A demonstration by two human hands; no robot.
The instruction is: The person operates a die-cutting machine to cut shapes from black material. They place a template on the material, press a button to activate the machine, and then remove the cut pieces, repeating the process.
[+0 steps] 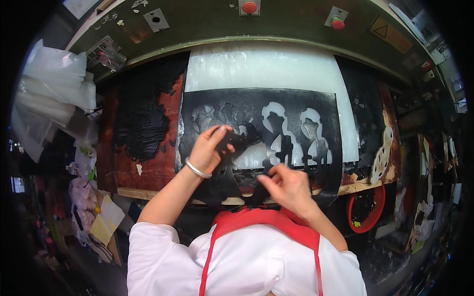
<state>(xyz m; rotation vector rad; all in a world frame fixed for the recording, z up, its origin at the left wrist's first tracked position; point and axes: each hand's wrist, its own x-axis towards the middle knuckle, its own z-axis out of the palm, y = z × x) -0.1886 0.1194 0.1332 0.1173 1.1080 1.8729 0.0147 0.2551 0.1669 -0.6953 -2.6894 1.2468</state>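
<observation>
My left hand (pixel 210 152), with a bangle at the wrist, is closed on a dark cut-out piece (pixel 238 141) that looks like leather or rubber. It holds the piece above a black sheet (pixel 291 97) with several shaped openings. Close by on the right, my right hand (pixel 289 188) is held over the sheet's near edge. Its fingers are curled in toward the thumb, slightly blurred, and whatever may be between them is hidden. Under the sheet lies a pale board (pixel 256 64), which shows through the openings.
Black cut pieces (pixel 143 129) are heaped on the reddish table (pixel 170 148) at left. A beige perforated strip (pixel 381 155) and a red basin (pixel 382 203) are at right. A green machine beam (pixel 197 27) with red buttons (pixel 249 7) spans the back. Plastic bags (pixel 54 89) hang far left.
</observation>
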